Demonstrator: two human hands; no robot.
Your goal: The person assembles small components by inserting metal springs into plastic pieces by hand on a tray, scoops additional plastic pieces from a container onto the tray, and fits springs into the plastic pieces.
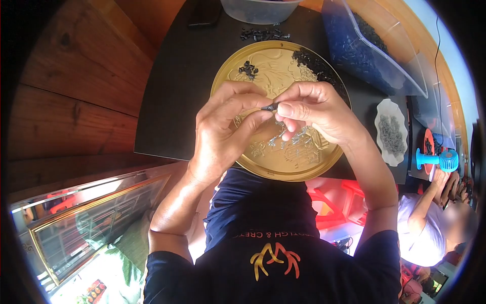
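While your left hand (223,119) and right hand (321,112) pinch the small black piece (270,107) between closed fingertips above the golden tray (283,175), a slip looks the likeliest trouble — the piece is tiny, and uneven pressure from the two sides could flick it down among the loose silvery bits (299,136) or the other black pieces (314,65). Its long axis runs crosswise from hand to hand, near level in this view, one end toward each of your hands — which end is its front, I cannot tell.
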